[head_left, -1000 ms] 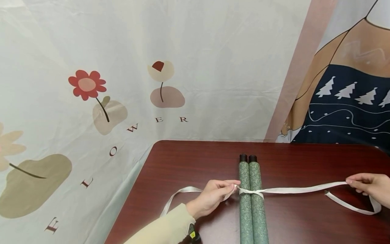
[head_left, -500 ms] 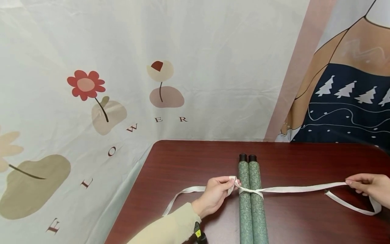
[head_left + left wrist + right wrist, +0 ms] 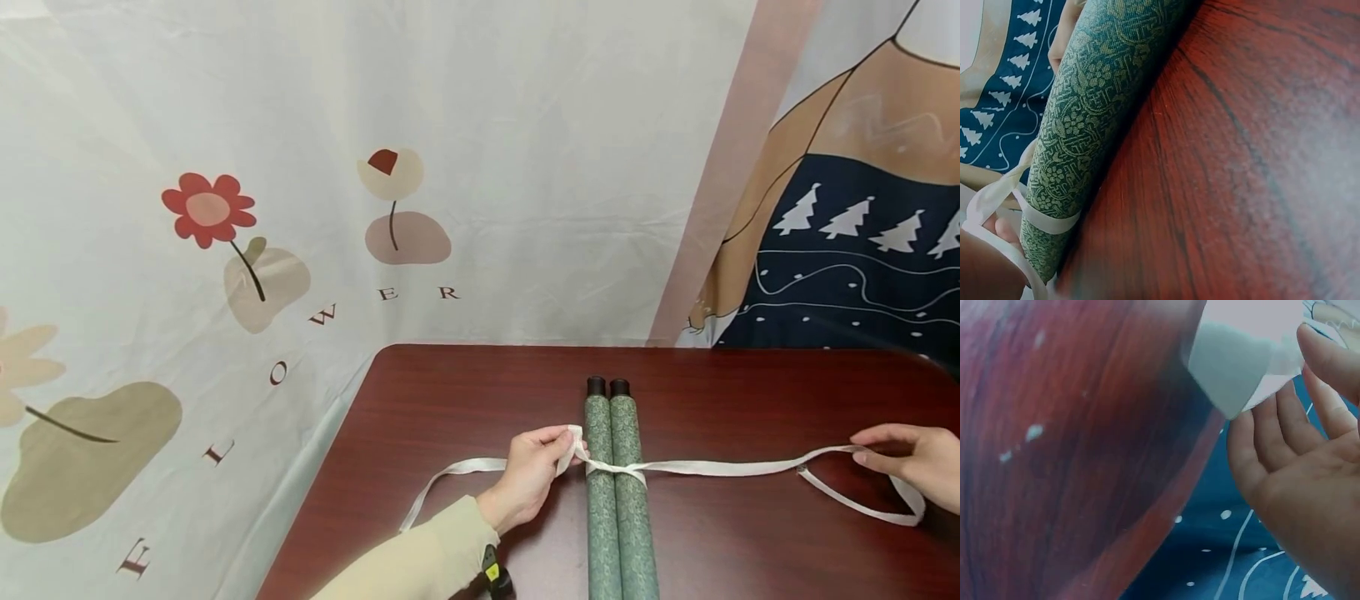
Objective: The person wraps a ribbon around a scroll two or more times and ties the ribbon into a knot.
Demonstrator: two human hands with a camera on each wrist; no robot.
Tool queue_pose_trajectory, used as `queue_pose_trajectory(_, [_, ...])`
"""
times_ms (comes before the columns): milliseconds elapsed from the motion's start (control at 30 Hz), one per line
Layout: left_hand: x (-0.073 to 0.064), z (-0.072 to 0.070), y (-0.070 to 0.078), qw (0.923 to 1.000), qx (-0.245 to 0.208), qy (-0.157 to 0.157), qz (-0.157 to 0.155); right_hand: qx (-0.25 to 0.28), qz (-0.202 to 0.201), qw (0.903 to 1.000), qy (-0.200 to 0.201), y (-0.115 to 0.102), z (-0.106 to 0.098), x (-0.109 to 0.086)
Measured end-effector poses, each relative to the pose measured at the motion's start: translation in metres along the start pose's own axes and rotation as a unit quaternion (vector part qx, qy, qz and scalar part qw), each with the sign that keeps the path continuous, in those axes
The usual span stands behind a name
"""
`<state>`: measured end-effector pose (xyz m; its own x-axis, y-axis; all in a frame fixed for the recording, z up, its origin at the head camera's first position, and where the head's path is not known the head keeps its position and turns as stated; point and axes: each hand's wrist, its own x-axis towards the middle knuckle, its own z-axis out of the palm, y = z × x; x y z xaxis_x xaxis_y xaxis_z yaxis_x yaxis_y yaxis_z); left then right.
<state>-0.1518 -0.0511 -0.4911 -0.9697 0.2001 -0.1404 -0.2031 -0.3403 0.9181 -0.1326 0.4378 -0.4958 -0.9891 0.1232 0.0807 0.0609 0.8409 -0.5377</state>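
Two green patterned scrolls (image 3: 619,525) with black end knobs lie side by side on the table, wrapped and crossed by a white ribbon (image 3: 720,468). Just left of them, my left hand (image 3: 527,477) pinches a folded loop of that ribbon between thumb and fingers. My right hand (image 3: 917,463) is at the far right with thumb and forefinger apart; the ribbon passes loosely between them and curls back below. In the left wrist view, the ribbon band (image 3: 1054,222) circles a scroll (image 3: 1085,119). The right wrist view has the ribbon (image 3: 1235,362) lying across relaxed fingers.
The dark red table (image 3: 465,392) has its back edge against a pale printed curtain (image 3: 525,167). A ribbon tail (image 3: 442,477) trails across the table left of my left hand. A black wrist strap (image 3: 497,573) sits below the left sleeve.
My left hand has raised the ribbon into a small upright loop. At the right, my fingers have parted and the taut ribbon has slackened, sagging slightly.
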Motion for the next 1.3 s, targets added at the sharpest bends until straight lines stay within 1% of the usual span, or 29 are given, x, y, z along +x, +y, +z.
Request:
queue_pose_trajectory(133, [0.001, 0.001, 0.001, 0.9999, -0.007, 0.005, 0.009, -0.012, -0.019, 0.9997, 0.007, -0.014, 0.001, -0.004])
queue_pose_trajectory(233, [0.002, 0.001, 0.001, 0.9999, -0.006, 0.012, 0.010, -0.028, -0.042, 0.9987, -0.003, -0.022, 0.001, -0.007])
queue_pose_trajectory(300, [0.003, 0.001, 0.001, 0.9998, -0.007, 0.013, 0.011, -0.039, -0.059, 0.9973, -0.022, -0.024, 0.002, -0.010])
queue_pose_trajectory(467, [0.004, 0.000, 0.000, 0.9999, -0.001, 0.008, 0.009, -0.058, -0.092, 0.9892, -0.098, -0.030, 0.010, -0.018])
queue_pose_trajectory(567, [0.004, 0.001, 0.000, 0.9999, -0.002, 0.011, 0.003, -0.077, -0.101, 0.9840, -0.124, -0.032, 0.015, -0.023])
queue_pose_trajectory(667, [0.004, 0.002, 0.000, 0.9999, -0.005, 0.014, 0.001, -0.087, -0.114, 0.9801, -0.137, -0.031, 0.019, -0.027])
queue_pose_trajectory(833, [0.005, 0.004, 0.000, 0.9997, -0.014, 0.020, 0.001, -0.110, -0.153, 0.9751, -0.116, -0.028, 0.023, -0.028])
queue_pose_trajectory(967, [0.005, 0.004, 0.000, 0.9995, -0.017, 0.027, 0.001, -0.128, -0.152, 0.9733, -0.115, -0.030, 0.023, -0.028])
queue_pose_trajectory(1100, [0.005, 0.005, -0.001, 0.9993, -0.020, 0.031, 0.003, -0.110, -0.135, 0.9780, -0.114, -0.036, 0.023, -0.028])
queue_pose_trajectory(1167, [0.005, 0.005, -0.001, 0.9993, -0.022, 0.031, 0.004, -0.091, -0.127, 0.9819, -0.107, -0.041, 0.021, -0.026])
queue_pose_trajectory(1300, [0.005, 0.006, -0.002, 0.9992, -0.024, 0.032, 0.007, -0.047, -0.127, 0.9882, -0.070, -0.055, 0.018, -0.022])
